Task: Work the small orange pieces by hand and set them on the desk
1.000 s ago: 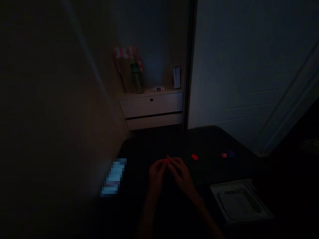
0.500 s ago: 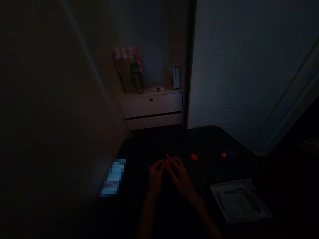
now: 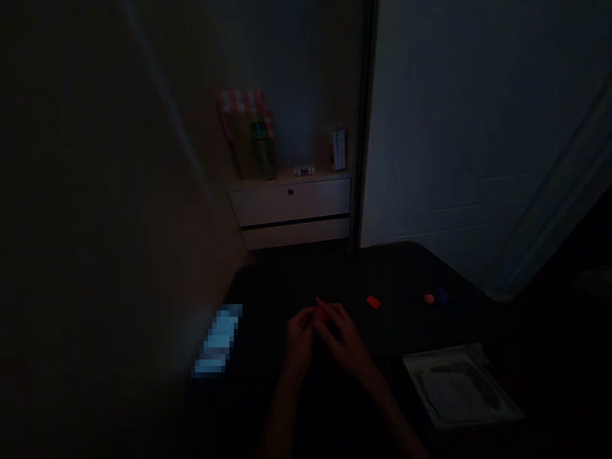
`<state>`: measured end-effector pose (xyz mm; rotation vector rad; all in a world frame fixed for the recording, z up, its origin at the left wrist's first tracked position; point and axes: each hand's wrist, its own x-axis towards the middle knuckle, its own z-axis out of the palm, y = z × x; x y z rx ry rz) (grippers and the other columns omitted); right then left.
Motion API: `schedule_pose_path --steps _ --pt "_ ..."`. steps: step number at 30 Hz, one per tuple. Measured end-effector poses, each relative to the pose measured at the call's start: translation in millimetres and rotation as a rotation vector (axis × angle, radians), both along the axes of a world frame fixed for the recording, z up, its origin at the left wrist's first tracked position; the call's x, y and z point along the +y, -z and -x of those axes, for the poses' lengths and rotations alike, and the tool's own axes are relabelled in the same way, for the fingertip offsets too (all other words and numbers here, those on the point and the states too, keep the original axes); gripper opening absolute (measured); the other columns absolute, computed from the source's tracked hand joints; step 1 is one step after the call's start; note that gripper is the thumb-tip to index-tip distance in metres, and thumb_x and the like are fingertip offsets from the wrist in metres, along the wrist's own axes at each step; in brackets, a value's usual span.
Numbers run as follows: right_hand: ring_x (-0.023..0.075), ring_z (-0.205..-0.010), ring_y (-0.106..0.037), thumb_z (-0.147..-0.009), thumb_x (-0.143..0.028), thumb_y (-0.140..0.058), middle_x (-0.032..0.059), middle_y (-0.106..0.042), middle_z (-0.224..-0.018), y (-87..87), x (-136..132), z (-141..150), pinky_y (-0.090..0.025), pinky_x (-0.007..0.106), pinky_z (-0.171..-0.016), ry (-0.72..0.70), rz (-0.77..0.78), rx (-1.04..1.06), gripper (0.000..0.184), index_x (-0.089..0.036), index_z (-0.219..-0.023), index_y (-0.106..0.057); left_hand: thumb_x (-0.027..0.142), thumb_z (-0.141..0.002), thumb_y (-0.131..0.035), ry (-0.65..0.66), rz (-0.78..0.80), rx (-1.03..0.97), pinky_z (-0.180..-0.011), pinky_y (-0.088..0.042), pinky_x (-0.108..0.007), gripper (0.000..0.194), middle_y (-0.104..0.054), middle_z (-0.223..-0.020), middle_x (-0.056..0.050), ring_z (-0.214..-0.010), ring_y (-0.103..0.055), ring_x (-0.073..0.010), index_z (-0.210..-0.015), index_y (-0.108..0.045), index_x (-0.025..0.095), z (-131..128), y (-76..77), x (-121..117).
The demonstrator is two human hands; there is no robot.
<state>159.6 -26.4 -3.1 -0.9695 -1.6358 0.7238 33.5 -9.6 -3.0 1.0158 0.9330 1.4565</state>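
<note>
Both of my hands meet over the dark table [image 3: 396, 268]. Between my left hand [image 3: 298, 338] and my right hand [image 3: 345, 341] is a small red lump [image 3: 322, 315], pinched by the fingers of both. Most of it is covered, and in this dim light its kind is unclear. Right of my hands lies a small bright red block [image 3: 373, 303] on the tabletop. Farther right, a pinkish-orange lump [image 3: 429, 298] sits beside a purple lump [image 3: 440, 296].
A glowing, pixelated screen [image 3: 217, 341] is at the left. Low on the right lies a pale flat packet [image 3: 456, 386]. Behind the table, a drawer cabinet [image 3: 306, 201] carries a green bottle [image 3: 264, 153], a checked bag [image 3: 239, 105] and upright white items [image 3: 338, 150].
My right fingers have shifted slightly left over the red lump, so less of it shows. The picture is a little darker. Things on the table stay put.
</note>
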Motion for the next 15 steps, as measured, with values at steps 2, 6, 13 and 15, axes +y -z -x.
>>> schedule_pose_path --steps 2,6,13,15 --pt "0.0209 -0.113 -0.062 -0.099 -0.040 -0.059 0.0067 -0.060 -0.124 -0.9 0.4 0.0 -0.049 0.037 -0.102 0.002 0.006 0.003 0.045 -0.033 -0.144 -0.056 0.038 -0.077 -0.081 0.001 0.010 -0.011 -0.071 -0.051 -0.025 0.027 -0.076 -0.085 -0.007 -0.077 -0.067 -0.0171 -0.089 -0.077 0.015 0.0 1.5 0.7" --pt "0.0213 -0.114 -0.062 -0.099 -0.041 -0.060 0.0067 -0.061 -0.123 -2.2 2.0 -0.6 -0.049 0.037 -0.103 -0.002 0.017 0.026 0.042 -0.032 -0.140 -0.060 0.036 -0.072 -0.084 -0.015 0.012 -0.017 -0.073 -0.052 -0.027 0.028 -0.077 -0.086 -0.008 -0.078 -0.069 -0.0188 -0.090 -0.078 0.014 0.6 4.7 2.7" --pt "0.0213 -0.115 -0.062 -0.100 -0.041 -0.056 0.0065 -0.062 -0.122 -1.5 2.7 -1.6 -0.049 0.038 -0.103 -0.019 0.023 0.057 0.040 -0.032 -0.139 -0.061 0.034 -0.069 -0.085 -0.019 0.009 -0.024 -0.076 -0.053 -0.028 0.029 -0.077 -0.086 -0.008 -0.081 -0.070 -0.0201 -0.089 -0.078 0.015 1.4 4.8 2.6" --pt "0.0211 -0.114 -0.062 -0.100 -0.040 -0.057 0.0065 -0.062 -0.122 -1.5 1.9 -1.2 -0.049 0.038 -0.104 -0.028 0.013 0.047 0.041 -0.032 -0.140 -0.060 0.036 -0.070 -0.085 -0.037 0.010 -0.022 -0.074 -0.053 -0.028 0.030 -0.077 -0.084 -0.008 -0.080 -0.070 -0.0200 -0.089 -0.078 0.014 0.6 3.4 2.1"
